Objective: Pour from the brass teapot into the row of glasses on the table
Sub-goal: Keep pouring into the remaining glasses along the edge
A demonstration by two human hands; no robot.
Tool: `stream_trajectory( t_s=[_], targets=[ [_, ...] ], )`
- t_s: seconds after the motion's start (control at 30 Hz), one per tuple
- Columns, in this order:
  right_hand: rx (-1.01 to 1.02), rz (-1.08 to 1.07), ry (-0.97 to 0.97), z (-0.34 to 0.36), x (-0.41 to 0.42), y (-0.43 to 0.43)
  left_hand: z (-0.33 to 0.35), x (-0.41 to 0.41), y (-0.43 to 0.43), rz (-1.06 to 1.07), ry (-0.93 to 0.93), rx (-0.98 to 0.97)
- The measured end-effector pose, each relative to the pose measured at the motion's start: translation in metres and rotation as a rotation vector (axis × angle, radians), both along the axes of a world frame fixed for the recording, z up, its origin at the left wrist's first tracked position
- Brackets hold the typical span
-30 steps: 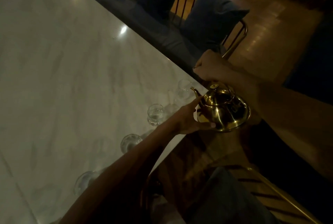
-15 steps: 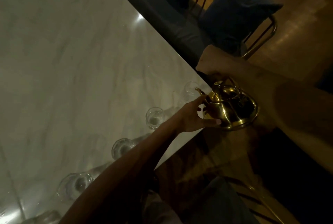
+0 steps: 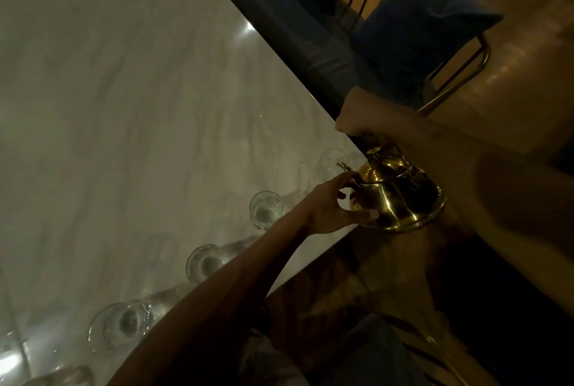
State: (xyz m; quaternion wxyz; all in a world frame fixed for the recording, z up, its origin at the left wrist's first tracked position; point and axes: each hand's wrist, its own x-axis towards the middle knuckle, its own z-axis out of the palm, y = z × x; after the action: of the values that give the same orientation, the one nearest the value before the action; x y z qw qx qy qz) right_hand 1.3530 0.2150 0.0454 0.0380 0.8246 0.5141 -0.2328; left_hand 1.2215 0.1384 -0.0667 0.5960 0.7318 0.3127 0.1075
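The brass teapot [image 3: 400, 196] hangs at the near right edge of the white marble table [image 3: 124, 106], its spout pointing left. My right hand [image 3: 363, 115] is closed on the handle above the lid. My left hand [image 3: 335, 208] cups the pot's front, thumb under the rim and fingers by the spout. A row of clear glasses runs along the table edge: one by the spout [image 3: 332, 162], one beside my left wrist [image 3: 267, 210], another further down [image 3: 205, 263], and a large one near the bottom left [image 3: 121, 326].
A dark blue bench seat [image 3: 298, 22] runs along the table's far edge, with a cushioned metal-frame chair [image 3: 435, 22] behind it. Wooden floor [image 3: 512, 44] lies to the right. My legs and a chair frame sit below the table edge.
The view has shifted so more of the glass row shows at the bottom left. The teapot and both hands stay together by the table edge, sitting slightly lower.
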Motion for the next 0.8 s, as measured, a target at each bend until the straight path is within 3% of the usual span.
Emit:
stream_trajectory(
  t_s=[0.8],
  targets=[
    [-0.052, 0.111, -0.085, 0.010, -0.013, -0.003, 0.008, 0.009, -0.011, 0.026, -0.110, -0.011]
  ],
)
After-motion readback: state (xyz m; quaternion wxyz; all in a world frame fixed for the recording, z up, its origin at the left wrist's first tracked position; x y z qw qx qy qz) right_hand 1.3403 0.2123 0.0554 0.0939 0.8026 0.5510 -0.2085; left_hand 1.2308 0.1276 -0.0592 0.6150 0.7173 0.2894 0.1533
